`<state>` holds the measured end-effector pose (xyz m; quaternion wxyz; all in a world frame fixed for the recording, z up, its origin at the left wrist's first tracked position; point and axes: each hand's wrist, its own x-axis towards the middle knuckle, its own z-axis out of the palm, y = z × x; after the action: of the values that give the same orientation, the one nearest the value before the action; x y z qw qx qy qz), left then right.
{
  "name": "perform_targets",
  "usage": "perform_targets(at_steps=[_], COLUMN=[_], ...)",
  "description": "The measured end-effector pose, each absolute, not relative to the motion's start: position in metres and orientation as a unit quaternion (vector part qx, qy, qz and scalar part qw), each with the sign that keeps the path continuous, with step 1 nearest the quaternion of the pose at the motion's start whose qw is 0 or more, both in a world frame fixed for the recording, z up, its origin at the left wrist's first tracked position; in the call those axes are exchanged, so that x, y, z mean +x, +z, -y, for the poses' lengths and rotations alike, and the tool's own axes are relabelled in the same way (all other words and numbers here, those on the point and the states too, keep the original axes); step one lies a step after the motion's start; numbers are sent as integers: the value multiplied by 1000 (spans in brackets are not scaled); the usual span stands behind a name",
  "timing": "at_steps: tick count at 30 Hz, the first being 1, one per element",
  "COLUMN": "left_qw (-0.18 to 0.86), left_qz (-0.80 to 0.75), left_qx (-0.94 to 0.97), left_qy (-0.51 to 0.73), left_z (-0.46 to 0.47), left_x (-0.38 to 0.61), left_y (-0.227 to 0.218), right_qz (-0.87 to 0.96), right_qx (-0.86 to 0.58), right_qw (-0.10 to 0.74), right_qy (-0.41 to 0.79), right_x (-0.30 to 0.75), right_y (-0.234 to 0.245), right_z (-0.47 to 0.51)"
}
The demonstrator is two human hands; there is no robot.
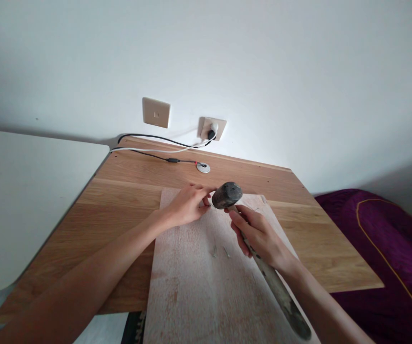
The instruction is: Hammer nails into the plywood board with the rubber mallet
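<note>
My right hand (258, 234) is wrapped around the wooden handle of a hammer (281, 286), close below its dark, worn metal head (228, 194). The long handle slants down toward the lower right. My left hand (190, 203) rests near the far end of a whitish wooden board (184, 282), just left of the hammer head. Its thumb and fingers are pinched together near the board's surface; what is between them is too small to make out. Thin, nail-like metal pieces (226, 252) are on the board, nearer to me than both hands.
The board lies on a wooden desktop (120, 215). Cables (148, 152) run along its back edge to a wall socket (213, 129), beside a round cable grommet (203, 167). A white panel (37, 205) adjoins on the left. Purple fabric (381, 248) lies to the right.
</note>
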<state>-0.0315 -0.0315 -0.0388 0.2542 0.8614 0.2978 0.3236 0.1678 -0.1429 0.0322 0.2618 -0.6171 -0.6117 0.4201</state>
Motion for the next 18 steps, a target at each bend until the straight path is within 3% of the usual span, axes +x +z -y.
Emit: perform_targets(at_steps=[18], left_qw=[263], left_qz=[-295], left_qx=[850], left_qy=[350], left_z=[33], left_x=[-33], left_y=[-42], right_qz=[610], right_qx=[-614], right_qw=[267], right_qy=[423], right_x=[170], right_y=[33], right_z=[143])
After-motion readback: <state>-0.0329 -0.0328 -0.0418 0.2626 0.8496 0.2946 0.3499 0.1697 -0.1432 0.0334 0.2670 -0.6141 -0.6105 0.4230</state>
